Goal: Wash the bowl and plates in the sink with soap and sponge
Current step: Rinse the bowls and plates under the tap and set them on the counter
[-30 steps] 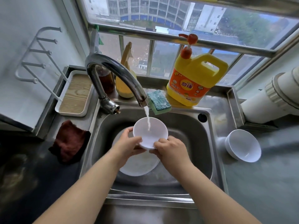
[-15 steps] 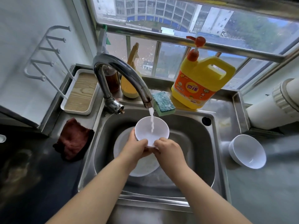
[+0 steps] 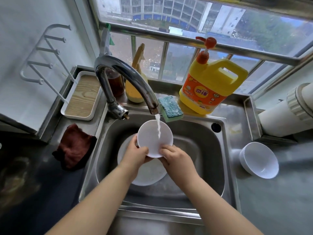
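Observation:
Both hands hold a small white bowl (image 3: 152, 139) over the steel sink (image 3: 199, 150), under the running tap (image 3: 133, 82). My left hand (image 3: 135, 155) grips its left rim and my right hand (image 3: 176, 158) grips its lower right rim. Water falls into the bowl. A white plate (image 3: 149, 177) lies in the sink beneath my hands, partly hidden. A blue-green sponge (image 3: 170, 108) rests on the sink's back edge, next to a yellow soap jug (image 3: 210, 89) with a red pump.
A second white bowl (image 3: 259, 160) lies tilted on the counter to the right. A dark red cloth (image 3: 74, 146) lies left of the sink. A wood-lined tray (image 3: 81, 95), a white wall rack (image 3: 44, 65) and bottles stand behind. A white pipe (image 3: 288, 114) is at right.
The bowl stays under the water stream in both hands. My left hand has shifted slightly along the bowl's rim; the view has moved a little.

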